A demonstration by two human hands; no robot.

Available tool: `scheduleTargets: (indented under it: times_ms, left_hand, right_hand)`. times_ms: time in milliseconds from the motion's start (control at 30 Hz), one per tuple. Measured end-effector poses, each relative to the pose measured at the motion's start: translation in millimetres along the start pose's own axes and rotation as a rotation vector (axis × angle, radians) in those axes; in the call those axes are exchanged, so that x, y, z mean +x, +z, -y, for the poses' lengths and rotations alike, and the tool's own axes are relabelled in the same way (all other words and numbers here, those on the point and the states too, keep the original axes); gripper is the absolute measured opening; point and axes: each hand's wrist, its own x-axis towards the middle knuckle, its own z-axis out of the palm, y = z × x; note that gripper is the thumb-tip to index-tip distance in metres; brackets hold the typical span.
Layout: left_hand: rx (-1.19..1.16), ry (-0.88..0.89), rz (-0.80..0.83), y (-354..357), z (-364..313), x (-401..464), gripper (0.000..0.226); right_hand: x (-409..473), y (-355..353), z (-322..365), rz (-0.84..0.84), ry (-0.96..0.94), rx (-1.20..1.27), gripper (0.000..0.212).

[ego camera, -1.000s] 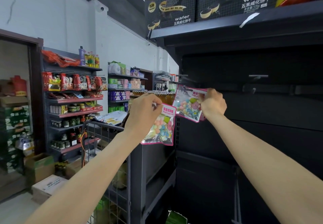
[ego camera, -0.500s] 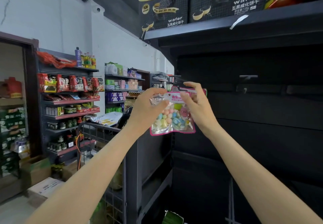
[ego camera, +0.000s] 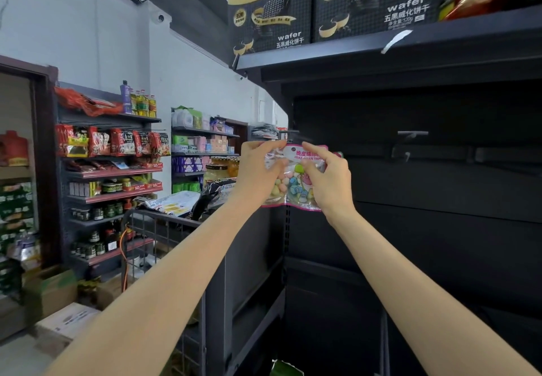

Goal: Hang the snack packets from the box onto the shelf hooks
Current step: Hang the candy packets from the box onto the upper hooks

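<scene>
A clear snack packet (ego camera: 296, 182) with a pink border and pastel candy balls is held up in front of the dark shelf unit. My left hand (ego camera: 259, 170) pinches its upper left corner. My right hand (ego camera: 328, 179) grips its right side, fingers curled over the front. The packet's top, with a round hang hole, sits just below a thin metal hook (ego camera: 289, 133) at the shelf's left edge. A second packet's edge seems to show behind my right hand. Another bare hook (ego camera: 412, 134) sticks out further right on the back panel. The box is out of view.
Black wafer boxes (ego camera: 269, 9) stand on the top shelf (ego camera: 381, 44) overhead. A wire cart (ego camera: 164, 226) with bags stands at lower left beside the shelf post. Stocked shelves (ego camera: 111, 170) line the far wall, with cardboard boxes (ego camera: 52, 290) on the floor.
A second ago each hand held a separate packet apart. The hands have come together, and both now hold the packet raised higher, close under the left hook.
</scene>
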Motion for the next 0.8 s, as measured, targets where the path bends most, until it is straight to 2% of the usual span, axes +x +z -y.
scheduleTargets:
  times_ms: [200,300,400,467,600,800]
  left_hand:
    - [0.001,-0.037,0.031,8,12,0,0.041]
    - [0.032,-0.079,0.091,16,22,3,0.048]
    - [0.060,-0.109,0.185,24,31,9,0.061]
    - [0.097,-0.117,0.235,30,34,13,0.067]
    - [0.180,-0.123,0.358,46,36,19,0.075]
    - [0.252,-0.126,0.404,59,40,29,0.081]
  right_hand:
    - [3,-2,-13,0.001,0.023,-0.110,0.039]
    - [6,-2,-24,0.029,0.000,-0.212,0.048]
    - [7,-1,-37,0.074,-0.046,-0.367,0.062]
    - [9,0,-46,0.079,-0.085,-0.558,0.069]
    - [14,-3,-61,0.068,-0.162,-0.882,0.074]
    - [26,-6,-73,0.134,-0.187,-1.005,0.077]
